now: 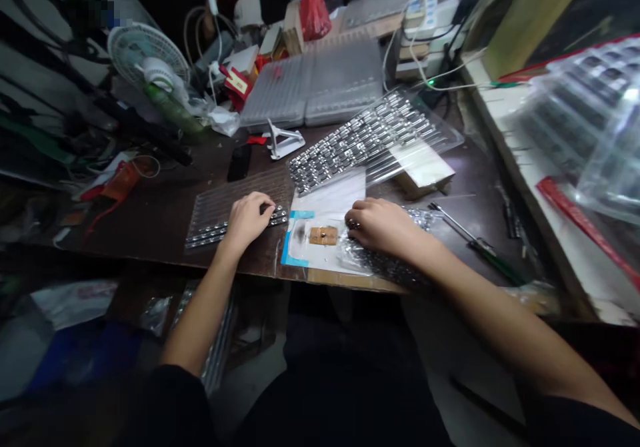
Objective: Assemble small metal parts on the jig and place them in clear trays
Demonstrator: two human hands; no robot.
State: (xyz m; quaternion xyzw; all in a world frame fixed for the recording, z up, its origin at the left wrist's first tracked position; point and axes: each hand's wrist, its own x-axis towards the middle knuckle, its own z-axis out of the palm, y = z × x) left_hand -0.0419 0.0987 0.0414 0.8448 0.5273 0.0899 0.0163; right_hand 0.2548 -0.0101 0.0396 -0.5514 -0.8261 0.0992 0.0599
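Note:
My left hand (246,222) is over a clear ribbed plastic tray (220,204) at the table's front. Its thumb and fingers are pinched together at a row of small shiny metal parts (279,215) in the tray; what lies between them is too small to make out. My right hand (377,226) is curled beside a clear plastic bag of small metal parts (363,257). A small dark, shiny metal part shows at its fingertips. Between the hands, a brown block (323,236) sits on a white sheet (320,260) edged with blue tape.
A tray filled with shiny metal parts (360,137) lies slanted behind, near a box (423,167). Stacked clear trays (345,77), a white stand (284,142), a phone (239,162) and a fan (149,57) are farther back. A screwdriver (493,260) lies at right.

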